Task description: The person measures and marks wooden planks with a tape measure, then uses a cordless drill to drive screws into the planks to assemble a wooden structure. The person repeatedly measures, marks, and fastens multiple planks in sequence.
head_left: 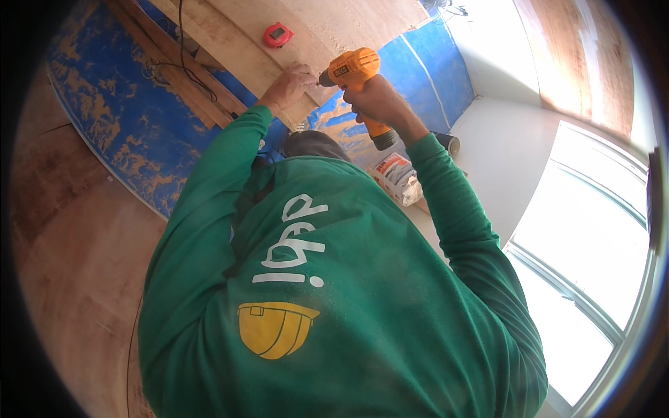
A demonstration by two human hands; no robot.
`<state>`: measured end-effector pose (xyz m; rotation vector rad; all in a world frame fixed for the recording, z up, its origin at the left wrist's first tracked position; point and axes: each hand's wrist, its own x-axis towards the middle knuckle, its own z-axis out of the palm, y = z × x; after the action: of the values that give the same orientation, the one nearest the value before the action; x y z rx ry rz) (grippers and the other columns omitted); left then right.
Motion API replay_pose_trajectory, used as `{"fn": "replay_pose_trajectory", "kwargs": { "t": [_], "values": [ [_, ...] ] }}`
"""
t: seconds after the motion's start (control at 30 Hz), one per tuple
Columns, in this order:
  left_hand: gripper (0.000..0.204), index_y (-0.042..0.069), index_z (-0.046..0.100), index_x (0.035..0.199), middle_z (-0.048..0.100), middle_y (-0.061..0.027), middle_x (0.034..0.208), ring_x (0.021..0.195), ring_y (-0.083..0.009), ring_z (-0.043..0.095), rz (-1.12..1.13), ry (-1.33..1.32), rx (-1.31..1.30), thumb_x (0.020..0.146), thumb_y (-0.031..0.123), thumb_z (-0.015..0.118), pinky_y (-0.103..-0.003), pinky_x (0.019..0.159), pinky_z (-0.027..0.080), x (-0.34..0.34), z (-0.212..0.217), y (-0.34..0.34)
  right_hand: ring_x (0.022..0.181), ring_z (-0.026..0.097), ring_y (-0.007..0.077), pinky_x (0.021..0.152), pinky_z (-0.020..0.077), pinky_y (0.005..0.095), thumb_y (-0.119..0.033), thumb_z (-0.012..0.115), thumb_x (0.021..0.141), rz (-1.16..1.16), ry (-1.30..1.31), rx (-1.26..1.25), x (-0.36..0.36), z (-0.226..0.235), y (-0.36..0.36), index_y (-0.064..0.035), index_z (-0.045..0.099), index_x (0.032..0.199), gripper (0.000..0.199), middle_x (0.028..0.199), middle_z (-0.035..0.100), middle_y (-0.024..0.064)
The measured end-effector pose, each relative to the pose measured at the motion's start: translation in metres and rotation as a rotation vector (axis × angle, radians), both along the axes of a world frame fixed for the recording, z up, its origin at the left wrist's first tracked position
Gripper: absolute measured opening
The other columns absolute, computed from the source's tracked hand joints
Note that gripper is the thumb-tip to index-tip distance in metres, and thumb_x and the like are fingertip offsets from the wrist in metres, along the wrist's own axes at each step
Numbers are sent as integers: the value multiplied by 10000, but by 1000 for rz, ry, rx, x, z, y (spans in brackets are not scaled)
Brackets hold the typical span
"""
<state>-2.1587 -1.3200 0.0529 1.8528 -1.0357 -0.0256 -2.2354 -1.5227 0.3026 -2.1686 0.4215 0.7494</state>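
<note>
My right hand [378, 103] grips an orange cordless drill [361, 64] by its handle, the nose turned left. The drill's tip sits close to the fingers of my left hand [291, 87], beside the edge of a light wooden board [244, 54]. My left fingers are drawn together near that tip; whatever is between them is too small to make out. A red tape measure [278, 35] rests on the wood just beyond my left hand.
Blue sheeting [132, 132] dusted with sawdust covers the floor around the boards. Long brown planks [188, 87] and a dark cable [182, 42] are at left. A white-and-red bag [398, 175] and a dark cylinder [449, 143] stand at right, near a window [592, 230].
</note>
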Motion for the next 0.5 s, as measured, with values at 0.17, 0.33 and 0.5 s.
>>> {"fn": "replay_pose_trajectory", "kwargs": {
  "t": [0.17, 0.33, 0.5],
  "values": [
    [33, 71, 738, 943, 703, -86, 1056, 1098, -337, 670, -22, -16, 22, 920, 50, 732, -446, 991, 557, 3, -3, 1, 716, 800, 239, 682, 662, 401, -264, 695, 965, -17, 4, 2, 0, 3, 4, 48, 737, 1220, 405, 875, 782, 127],
    [78, 79, 738, 972, 697, -82, 1078, 1108, -340, 665, -35, -56, 25, 917, 28, 715, -447, 999, 551, 8, -6, -1, 725, 800, 246, 678, 663, 404, -258, 688, 963, -19, -8, -13, -1, 9, 10, 50, 735, 1225, 407, 882, 782, 141],
    [149, 84, 732, 994, 688, -78, 1093, 1120, -343, 655, -42, -59, 41, 898, -19, 684, -452, 1011, 545, 6, -3, -1, 731, 807, 255, 676, 661, 403, -254, 691, 956, -28, -10, -16, -3, 14, 11, 20, 744, 1231, 392, 894, 787, 137]
  ]
}}
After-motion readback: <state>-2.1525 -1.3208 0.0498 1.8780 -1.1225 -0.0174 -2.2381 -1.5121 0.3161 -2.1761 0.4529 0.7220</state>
